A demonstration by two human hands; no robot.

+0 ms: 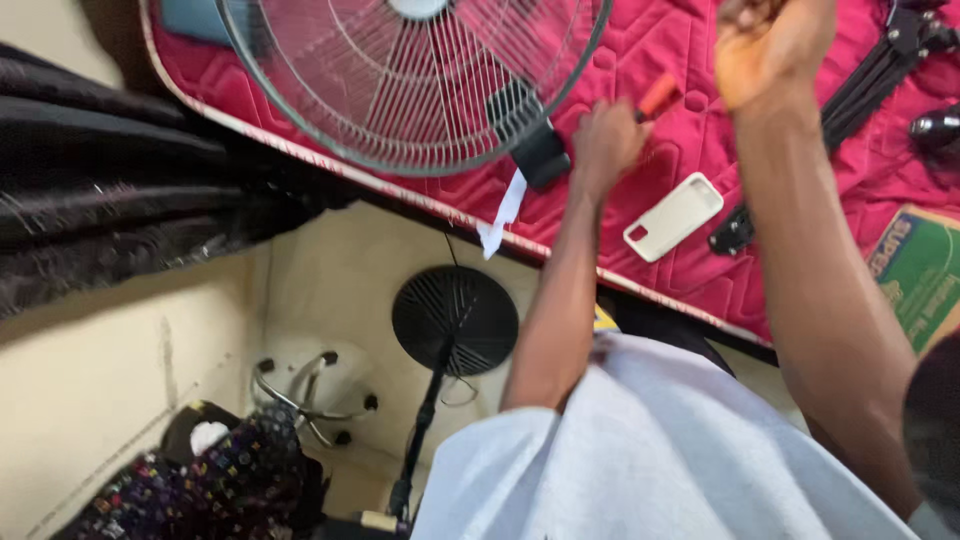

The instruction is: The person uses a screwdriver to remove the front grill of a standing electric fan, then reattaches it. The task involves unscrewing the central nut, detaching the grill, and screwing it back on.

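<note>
Gripping orange-handled tool (657, 97) in left hand (606, 143), beside fan grille (410, 85).

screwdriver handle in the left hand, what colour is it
Orange-red; the screwdriver handle shows above the left hand in the head view.

Green-yellow carton (918, 275), mattress's right edge

One head-worn camera looked steeply down from close above — over the bed (800, 200) edge, fan guard (400, 90) and floor (100, 390).
</note>
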